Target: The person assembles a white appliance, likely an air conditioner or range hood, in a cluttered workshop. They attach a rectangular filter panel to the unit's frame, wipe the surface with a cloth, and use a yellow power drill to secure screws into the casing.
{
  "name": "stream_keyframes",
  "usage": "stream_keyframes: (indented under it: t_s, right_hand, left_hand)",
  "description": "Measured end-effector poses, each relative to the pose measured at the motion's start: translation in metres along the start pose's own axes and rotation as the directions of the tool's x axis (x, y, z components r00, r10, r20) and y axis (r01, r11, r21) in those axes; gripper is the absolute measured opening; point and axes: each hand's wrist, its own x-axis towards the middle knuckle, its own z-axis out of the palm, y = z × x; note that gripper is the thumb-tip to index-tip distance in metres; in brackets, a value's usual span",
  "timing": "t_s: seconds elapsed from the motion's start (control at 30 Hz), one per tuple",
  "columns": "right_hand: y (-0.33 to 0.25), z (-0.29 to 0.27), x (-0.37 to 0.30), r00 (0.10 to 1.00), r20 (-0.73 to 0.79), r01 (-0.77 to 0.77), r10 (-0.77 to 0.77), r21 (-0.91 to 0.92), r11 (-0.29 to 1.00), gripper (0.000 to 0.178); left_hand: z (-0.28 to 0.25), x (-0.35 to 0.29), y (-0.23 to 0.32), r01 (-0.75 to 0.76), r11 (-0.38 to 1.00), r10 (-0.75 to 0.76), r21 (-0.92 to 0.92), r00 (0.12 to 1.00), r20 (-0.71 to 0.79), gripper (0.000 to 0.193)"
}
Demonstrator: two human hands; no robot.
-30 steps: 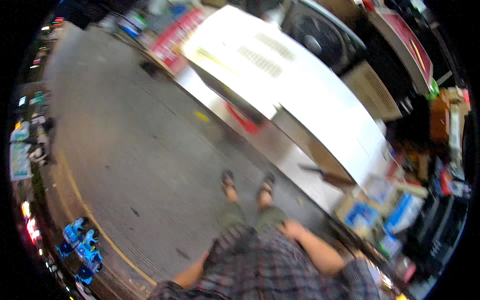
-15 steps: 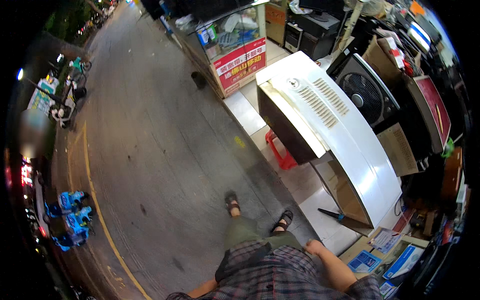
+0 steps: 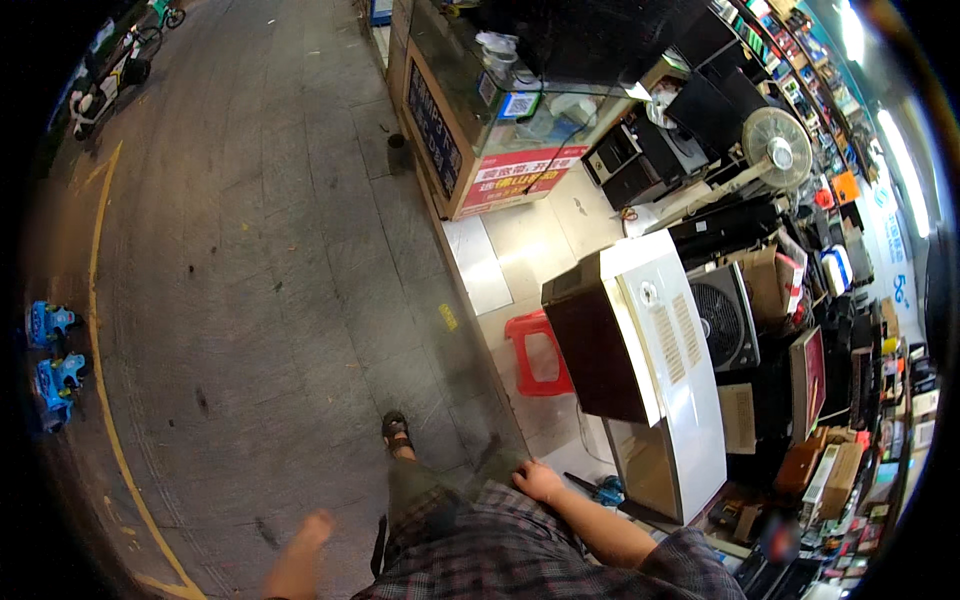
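My right hand [image 3: 540, 481] hangs beside my right thigh, its fingers curled in and nothing showing in them. Out to the left over the pavement is my left hand [image 3: 316, 527], smeared by motion, so its fingers cannot be made out. Neither hand touches any goods. Nearest to the right hand is a white-topped counter [image 3: 690, 400] with slotted vents and dark side panels. Near its foot lies a dark tool with a blue part [image 3: 602, 488]. A red plastic stool [image 3: 538, 354] stands on the tiles beside the counter.
A glass display case [image 3: 530, 140] with a red poster stands ahead on the right. Behind the counter are a box fan [image 3: 722, 315], a standing fan [image 3: 778, 150] and crowded shelves. Grey paving [image 3: 280, 300] stretches ahead; blue scooters [image 3: 55, 365] stand left beyond a yellow line.
My view has turned to the right, showing more of the shop interior. The left hand has swung into view. My right hand stays by the thigh.
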Motion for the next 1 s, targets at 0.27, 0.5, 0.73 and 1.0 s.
stream_keyframes:
  t_s: [0.27, 0.5, 0.73, 1.0]
  right_hand:
    - [-0.073, -0.069, 0.1, 0.972, 0.158, 0.142, -0.171, 0.183, 0.973, 0.046]
    - [-0.108, -0.152, 0.201, 0.96, 0.182, 0.189, -0.213, 0.139, 0.972, 0.046]
    - [-0.112, -0.227, 0.255, 0.991, 0.126, 0.013, -0.04, 0.207, 0.978, 0.043]
    - [-0.15, -0.235, 0.251, 0.989, 0.064, -0.148, 0.133, 0.408, 0.901, 0.043]
  left_hand:
    - [-0.217, 0.006, 0.1, -0.411, 0.815, 0.122, -0.408, 0.811, -0.573, 0.03]
    - [-0.09, 0.062, 0.077, -0.321, 0.914, 0.252, -0.248, 0.929, -0.272, 0.036]
    - [-0.159, 0.071, 0.163, -0.32, 0.946, 0.321, 0.045, 0.947, -0.008, 0.033]
    - [-0.526, 0.101, 0.44, -0.47, 0.882, 0.429, 0.046, 0.758, -0.49, 0.038]
